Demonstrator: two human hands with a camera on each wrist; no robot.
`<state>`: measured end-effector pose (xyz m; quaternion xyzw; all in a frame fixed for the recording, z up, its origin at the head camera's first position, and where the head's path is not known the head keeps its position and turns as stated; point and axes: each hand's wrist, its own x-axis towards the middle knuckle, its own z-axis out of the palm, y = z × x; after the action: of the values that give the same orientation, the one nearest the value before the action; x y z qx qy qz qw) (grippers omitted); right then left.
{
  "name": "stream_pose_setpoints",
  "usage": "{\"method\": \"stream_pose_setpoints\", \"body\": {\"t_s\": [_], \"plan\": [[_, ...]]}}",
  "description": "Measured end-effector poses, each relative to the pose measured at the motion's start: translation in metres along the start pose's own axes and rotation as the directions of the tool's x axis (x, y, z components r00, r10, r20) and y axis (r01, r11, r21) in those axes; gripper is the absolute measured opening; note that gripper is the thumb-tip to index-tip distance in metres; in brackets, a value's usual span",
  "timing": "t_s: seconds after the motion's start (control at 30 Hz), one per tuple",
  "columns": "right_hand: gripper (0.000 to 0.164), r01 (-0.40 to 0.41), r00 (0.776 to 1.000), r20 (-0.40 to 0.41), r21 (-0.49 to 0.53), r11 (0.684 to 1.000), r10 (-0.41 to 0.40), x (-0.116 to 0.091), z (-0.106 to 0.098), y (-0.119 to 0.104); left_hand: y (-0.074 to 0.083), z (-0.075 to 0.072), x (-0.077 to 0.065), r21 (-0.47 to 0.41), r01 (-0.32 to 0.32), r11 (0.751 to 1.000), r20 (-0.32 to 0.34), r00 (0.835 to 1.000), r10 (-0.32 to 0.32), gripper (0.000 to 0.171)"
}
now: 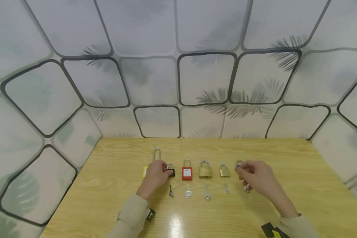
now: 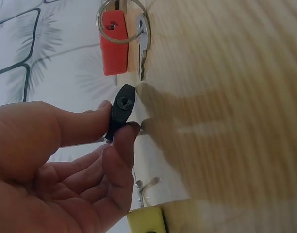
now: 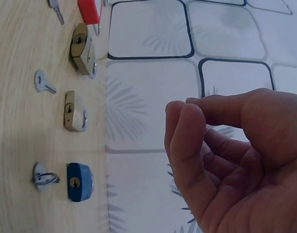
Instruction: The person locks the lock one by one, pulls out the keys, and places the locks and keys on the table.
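My left hand (image 1: pixel 156 175) pinches a small black padlock (image 2: pixel 122 104) between thumb and fingers, its keyhole side facing the left wrist camera. Beside that hand lies a yellow padlock (image 2: pixel 147 221) with a long shackle, mostly covered by the hand in the head view. My right hand (image 3: pixel 226 150) is raised near a blue padlock (image 3: pixel 79 182), apart from it. Its fingers curl in toward the thumb, tips together, and nothing shows between them. A key on a ring (image 3: pixel 43 177) lies before the blue padlock.
Between the hands stand a red padlock (image 1: pixel 187 173), a large brass padlock (image 1: pixel 205 171) and a small brass padlock (image 1: pixel 224 171). Several keys (image 1: pixel 188 191) lie in a row in front of them on the wooden table (image 1: pixel 202 221). A patterned wall (image 1: pixel 202 120) rises behind.
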<state>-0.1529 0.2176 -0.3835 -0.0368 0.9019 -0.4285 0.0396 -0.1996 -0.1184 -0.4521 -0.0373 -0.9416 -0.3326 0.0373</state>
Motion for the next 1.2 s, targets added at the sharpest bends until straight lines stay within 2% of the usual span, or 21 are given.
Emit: {"method": "stream_pose_setpoints", "body": {"t_s": [0.1, 0.27, 0.57, 0.7, 0.8, 1.0, 1.1, 1.2], "plan": [[0.023, -0.009, 1.0, 0.001, -0.01, 1.0, 0.009, -0.002, -0.001, 0.005, 0.002, 0.0, 0.0, 0.02, -0.046, 0.999, -0.004, 0.999, 0.046, 0.021], [0.024, -0.018, 1.0, 0.002, 0.004, 1.0, 0.018, -0.004, -0.001, 0.009, 0.007, -0.001, -0.002, 0.071, -0.088, 0.994, 0.012, 0.996, 0.087, 0.022], [0.025, -0.015, 1.0, -0.02, -0.006, 1.0, 0.015, -0.008, 0.0, 0.016, 0.008, 0.002, -0.003, 0.105, -0.106, 0.989, 0.091, 0.991, 0.097, 0.018], [0.024, -0.016, 1.0, -0.026, 0.005, 1.0, 0.016, -0.008, 0.0, 0.017, 0.005, -0.002, -0.004, 0.095, -0.091, 0.991, 0.098, 0.992, 0.082, 0.022], [0.025, -0.006, 1.0, -0.027, 0.001, 1.0, 0.006, -0.009, -0.001, 0.018, 0.0, -0.01, -0.006, 0.086, -0.054, 0.995, 0.084, 0.995, 0.046, 0.027], [0.025, -0.042, 0.999, -0.01, -0.016, 0.999, 0.041, -0.011, 0.0, 0.022, -0.014, -0.034, -0.013, 0.074, 0.037, 0.997, 0.0, 0.999, -0.037, 0.03], [0.024, -0.044, 0.999, -0.01, -0.017, 0.999, 0.043, -0.012, 0.0, 0.023, -0.02, -0.044, -0.016, 0.123, 0.05, 0.991, -0.033, 0.998, -0.046, 0.034], [0.026, -0.039, 0.999, -0.011, -0.022, 0.999, 0.038, -0.012, 0.001, 0.024, -0.022, -0.051, -0.018, 0.184, 0.069, 0.98, -0.02, 0.998, -0.067, 0.037]]}}
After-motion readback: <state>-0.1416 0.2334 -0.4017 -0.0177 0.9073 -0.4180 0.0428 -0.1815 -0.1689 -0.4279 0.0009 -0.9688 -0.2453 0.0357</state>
